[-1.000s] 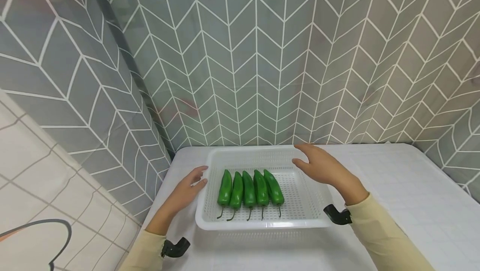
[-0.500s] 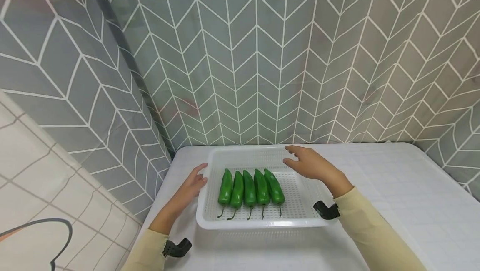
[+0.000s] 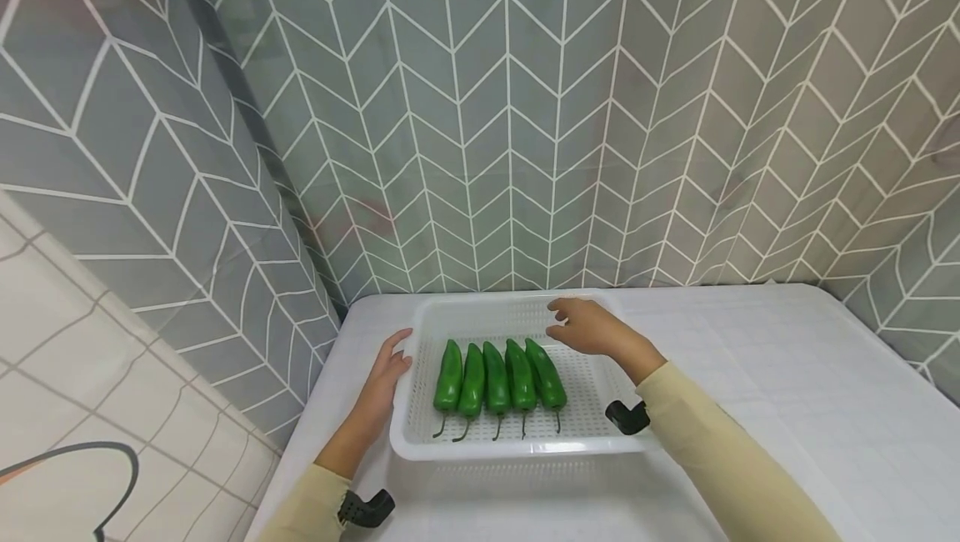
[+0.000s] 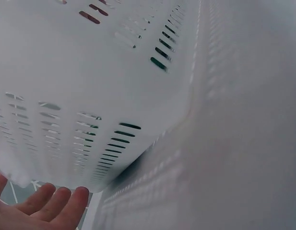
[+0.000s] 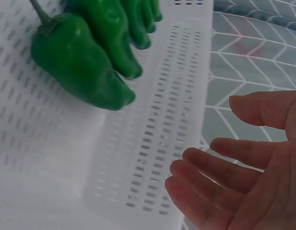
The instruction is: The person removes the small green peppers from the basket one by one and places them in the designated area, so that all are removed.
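Observation:
A white perforated plastic basket (image 3: 525,449) stands on the table in the head view. In its left part lie several green peppers (image 3: 497,383) side by side, stems toward me. My left hand (image 3: 386,379) is beside the basket's left rim, its fingertips right at the edge. The left wrist view has those fingers (image 4: 73,208) relaxed near the slotted outer wall. Over the back right part of the basket hovers my right hand (image 3: 592,329), holding nothing. Its fingers (image 5: 219,167) are spread apart from the thumb in the right wrist view, with the nearest pepper (image 5: 80,57) some distance away.
A white cloth covers the table (image 3: 750,358). Behind it hangs a grey curtain (image 3: 510,108) with a white chevron pattern, and it continues along the left side. White tiles (image 3: 150,392) lie at the lower left. Black wrist cameras (image 3: 626,417) sit on both sleeves.
My right hand has moved left over the basket, from its right rim toward the peppers. The left hand stays by the left rim, its forearm shifted slightly right. The peppers have stayed in place.

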`<state>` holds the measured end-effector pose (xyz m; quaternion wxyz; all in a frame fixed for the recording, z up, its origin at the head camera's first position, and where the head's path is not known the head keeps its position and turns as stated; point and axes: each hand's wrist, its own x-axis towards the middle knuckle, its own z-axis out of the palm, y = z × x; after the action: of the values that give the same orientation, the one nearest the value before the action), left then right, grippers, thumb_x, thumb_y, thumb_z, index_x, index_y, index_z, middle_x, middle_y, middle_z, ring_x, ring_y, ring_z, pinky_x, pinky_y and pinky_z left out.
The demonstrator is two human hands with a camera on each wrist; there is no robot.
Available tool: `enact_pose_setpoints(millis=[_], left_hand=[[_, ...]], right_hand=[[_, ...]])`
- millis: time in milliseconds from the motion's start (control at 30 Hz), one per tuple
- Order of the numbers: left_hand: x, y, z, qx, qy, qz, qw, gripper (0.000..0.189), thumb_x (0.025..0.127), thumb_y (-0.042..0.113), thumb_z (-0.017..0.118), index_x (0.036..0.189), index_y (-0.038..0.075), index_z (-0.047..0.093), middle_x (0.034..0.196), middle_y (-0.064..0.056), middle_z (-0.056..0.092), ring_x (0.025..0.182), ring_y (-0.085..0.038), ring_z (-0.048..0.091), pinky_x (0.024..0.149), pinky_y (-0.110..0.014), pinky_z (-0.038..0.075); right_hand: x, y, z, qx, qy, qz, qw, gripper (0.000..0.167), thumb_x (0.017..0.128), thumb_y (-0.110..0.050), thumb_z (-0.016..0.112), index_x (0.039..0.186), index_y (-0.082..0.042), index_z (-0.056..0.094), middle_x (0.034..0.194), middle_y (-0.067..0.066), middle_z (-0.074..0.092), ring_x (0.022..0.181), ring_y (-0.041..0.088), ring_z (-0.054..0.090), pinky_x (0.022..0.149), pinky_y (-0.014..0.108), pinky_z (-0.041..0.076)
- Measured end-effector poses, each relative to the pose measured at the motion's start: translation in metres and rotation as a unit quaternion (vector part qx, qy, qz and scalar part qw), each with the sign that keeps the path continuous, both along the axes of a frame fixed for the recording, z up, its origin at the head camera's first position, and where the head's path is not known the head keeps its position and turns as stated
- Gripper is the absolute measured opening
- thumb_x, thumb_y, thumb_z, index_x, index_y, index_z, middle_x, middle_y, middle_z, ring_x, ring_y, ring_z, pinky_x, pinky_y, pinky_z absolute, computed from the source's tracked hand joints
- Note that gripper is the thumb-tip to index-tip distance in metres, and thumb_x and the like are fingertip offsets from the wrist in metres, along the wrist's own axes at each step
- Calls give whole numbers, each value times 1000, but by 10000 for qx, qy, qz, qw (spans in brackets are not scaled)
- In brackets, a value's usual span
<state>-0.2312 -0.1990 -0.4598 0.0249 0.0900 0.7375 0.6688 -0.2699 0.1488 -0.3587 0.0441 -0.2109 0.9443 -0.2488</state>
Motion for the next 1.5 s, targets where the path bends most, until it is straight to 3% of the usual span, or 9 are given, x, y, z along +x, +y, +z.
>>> enact_pose_setpoints(millis=[233, 433, 633, 900, 1167, 1500], left_hand=[[-1, 2, -4, 344, -143, -66, 9993, 49, 109, 22, 34, 157, 23, 24, 152, -18, 41, 136, -40, 47, 99, -41, 52], [-2, 3, -6, 594, -66, -172, 9981, 51, 108, 19, 33, 157, 20, 21, 153, -21, 37, 137, -43, 43, 102, -44, 50], [-3, 1, -6, 575, -59, -131, 9982, 52, 107, 18, 32, 158, 20, 19, 154, -20, 37, 138, -42, 43, 102, -43, 49], [-5, -1, -10, 647, -81, -184, 9977, 51, 108, 17, 32, 157, 22, 21, 153, -19, 38, 138, -42, 43, 103, -45, 49], [-3, 1, -8, 534, -79, -109, 9985, 50, 108, 20, 30, 157, 23, 22, 153, -16, 40, 137, -39, 45, 103, -45, 49], [0, 5, -6, 487, -54, -52, 9988, 49, 109, 19, 28, 158, 24, 21, 154, -16, 39, 137, -39, 45, 102, -39, 49]], right_hand=[[-8, -8, -17, -31, -286, -71, 9996, 45, 96, -13, 65, 134, 10, 56, 121, 29, 65, 111, 43, 64, 91, 53, 54], [-15, -14, -26, -76, -599, -154, 9981, 46, 92, -9, 68, 132, 11, 57, 120, 28, 66, 111, 41, 64, 89, 50, 55], [-18, -19, -32, -192, -1084, -293, 9935, 48, 89, -3, 69, 132, 12, 56, 116, 26, 67, 94, 31, 69, 71, 38, 60], [-20, -23, -44, -110, -1499, -663, 9864, 46, 92, -2, 67, 135, 9, 56, 134, 27, 57, 94, 30, 65, 63, 37, 61], [-22, -24, -51, -255, -1992, -800, 9763, 39, 96, -2, 62, 132, 11, 56, 101, 18, 69, 90, 28, 71, 65, 40, 62], [-25, -27, -53, -222, -2085, -725, 9751, 27, 98, 0, 60, 121, 13, 61, 95, 16, 67, 86, 26, 70, 66, 38, 62]])
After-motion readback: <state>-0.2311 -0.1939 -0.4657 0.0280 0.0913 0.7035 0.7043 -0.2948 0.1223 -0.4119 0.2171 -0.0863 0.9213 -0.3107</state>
